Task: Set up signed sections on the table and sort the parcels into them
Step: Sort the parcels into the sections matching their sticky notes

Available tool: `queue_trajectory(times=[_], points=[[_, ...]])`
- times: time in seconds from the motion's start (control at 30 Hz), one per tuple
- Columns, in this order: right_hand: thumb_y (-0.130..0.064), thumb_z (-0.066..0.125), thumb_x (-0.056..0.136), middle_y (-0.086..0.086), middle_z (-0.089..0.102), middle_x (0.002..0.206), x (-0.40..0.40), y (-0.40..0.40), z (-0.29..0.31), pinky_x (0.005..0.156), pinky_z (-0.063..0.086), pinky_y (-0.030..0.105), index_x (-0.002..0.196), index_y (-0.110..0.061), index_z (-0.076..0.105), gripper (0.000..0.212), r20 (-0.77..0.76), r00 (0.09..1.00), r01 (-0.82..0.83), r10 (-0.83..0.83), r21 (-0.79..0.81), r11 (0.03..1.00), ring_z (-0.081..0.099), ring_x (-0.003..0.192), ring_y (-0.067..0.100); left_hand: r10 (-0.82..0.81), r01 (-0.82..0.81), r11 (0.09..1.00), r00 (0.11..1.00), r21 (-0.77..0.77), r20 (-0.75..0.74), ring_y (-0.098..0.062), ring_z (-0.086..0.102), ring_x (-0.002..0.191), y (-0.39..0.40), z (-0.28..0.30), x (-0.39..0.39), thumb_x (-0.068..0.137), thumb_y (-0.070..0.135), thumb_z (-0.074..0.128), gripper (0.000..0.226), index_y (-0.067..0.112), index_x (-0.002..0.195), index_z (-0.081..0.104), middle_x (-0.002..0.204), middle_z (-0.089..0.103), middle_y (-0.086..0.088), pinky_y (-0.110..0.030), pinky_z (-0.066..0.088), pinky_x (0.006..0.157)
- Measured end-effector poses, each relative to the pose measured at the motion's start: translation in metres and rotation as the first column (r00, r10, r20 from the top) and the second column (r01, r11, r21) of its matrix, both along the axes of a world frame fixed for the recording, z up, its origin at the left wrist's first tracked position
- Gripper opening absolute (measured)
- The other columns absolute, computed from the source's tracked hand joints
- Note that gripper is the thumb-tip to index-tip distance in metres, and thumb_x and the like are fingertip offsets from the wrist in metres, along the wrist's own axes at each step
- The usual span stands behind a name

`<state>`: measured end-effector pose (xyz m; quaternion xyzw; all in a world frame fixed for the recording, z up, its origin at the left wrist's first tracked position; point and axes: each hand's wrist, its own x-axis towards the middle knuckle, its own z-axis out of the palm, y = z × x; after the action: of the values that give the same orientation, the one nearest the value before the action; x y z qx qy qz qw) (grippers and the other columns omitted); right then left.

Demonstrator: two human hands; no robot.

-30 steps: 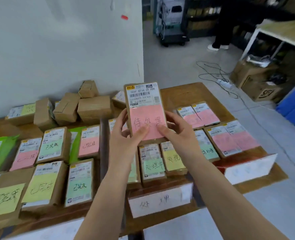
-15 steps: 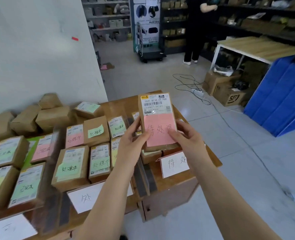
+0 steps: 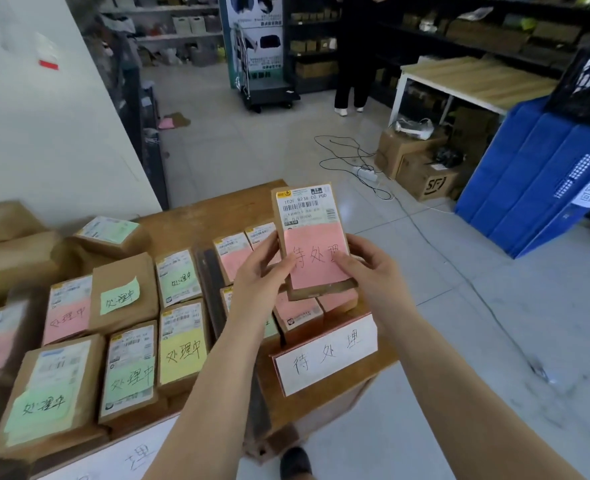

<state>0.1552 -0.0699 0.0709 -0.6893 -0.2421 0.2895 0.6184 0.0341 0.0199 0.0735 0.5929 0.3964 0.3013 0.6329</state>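
Note:
I hold a brown parcel (image 3: 309,220) with a shipping label and a pink handwritten note upright above the right end of the wooden table (image 3: 196,213). My left hand (image 3: 262,271) grips its left edge and my right hand (image 3: 369,268) grips its right edge, thumbs on the pink note. Below it lie several parcels with pink notes (image 3: 297,311) behind a white sign card (image 3: 324,355) at the table's right front corner. To the left, parcels with green, yellow and pink notes (image 3: 179,355) fill another section.
A dark strip (image 3: 214,289) divides the two sections. Plain brown boxes (image 3: 9,244) are stacked at the back left by the white wall. Past the table are a floor cable, cardboard boxes (image 3: 421,168), blue crates (image 3: 536,174) and a person standing by shelves.
My view has swung to the right, so the table's right end and pink-note section sit under my hands. The parcel stays held in both hands, raised a little.

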Motion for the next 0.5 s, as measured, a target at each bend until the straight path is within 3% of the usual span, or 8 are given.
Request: queue_trajectory(times=[0.07,0.17,0.3,0.4,0.5], points=[[-0.024,0.061,0.09,-0.013,0.069,0.097,0.018,0.013,-0.004,0.074,0.057,0.026,0.116,-0.03,0.058,0.027,0.018,1.0,0.001,-0.001,-0.015,1.0,0.068,0.089,0.009,-0.017,0.017,1.0,1.0,0.002,-0.019,-0.004,0.06,0.095,0.016,-0.006,0.017,0.09,0.021,0.06,0.046,0.033,0.132,0.049,0.121,0.062,0.009,-0.026,0.055,0.075],[-0.021,0.062,0.09,-0.022,0.067,0.089,0.042,0.03,-0.011,0.072,0.055,0.023,0.106,-0.034,0.06,0.021,0.017,1.0,-0.004,0.004,-0.023,1.0,0.067,0.079,0.0,-0.052,0.051,0.999,0.998,-0.016,-0.032,-0.007,0.062,0.101,0.036,-0.015,0.038,0.09,0.02,0.06,0.047,0.033,0.134,0.048,0.12,0.064,0.009,-0.031,0.056,0.082],[-0.016,0.061,0.091,-0.021,0.068,0.085,0.063,0.049,-0.025,0.063,0.054,0.016,0.105,-0.031,0.061,0.021,-0.034,0.999,0.002,-0.003,-0.029,1.0,0.066,0.073,-0.006,-0.074,0.073,0.997,0.996,-0.032,-0.048,-0.001,0.061,0.094,0.056,-0.023,0.059,0.092,0.02,0.056,0.045,0.033,0.135,0.047,0.116,0.063,0.012,-0.022,0.055,0.074],[-0.012,0.061,0.09,-0.017,0.069,0.093,0.077,0.062,-0.035,0.065,0.053,0.015,0.112,-0.025,0.062,0.025,-0.063,0.998,-0.007,0.004,-0.046,0.999,0.067,0.076,-0.005,-0.049,0.046,0.997,0.997,-0.055,-0.055,-0.002,0.062,0.098,0.069,-0.034,0.072,0.091,0.017,0.058,0.045,0.03,0.133,0.05,0.111,0.064,0.016,-0.028,0.056,0.083],[-0.011,0.061,0.089,-0.014,0.07,0.094,0.094,0.076,-0.045,0.066,0.054,0.017,0.112,-0.025,0.062,0.027,-0.078,0.997,-0.025,0.02,-0.069,0.997,0.068,0.078,-0.001,-0.005,0.0,0.998,0.997,-0.067,-0.083,-0.002,0.063,0.096,0.078,-0.042,0.086,0.09,0.014,0.06,0.045,0.027,0.132,0.052,0.106,0.064,0.016,-0.027,0.056,0.082]])
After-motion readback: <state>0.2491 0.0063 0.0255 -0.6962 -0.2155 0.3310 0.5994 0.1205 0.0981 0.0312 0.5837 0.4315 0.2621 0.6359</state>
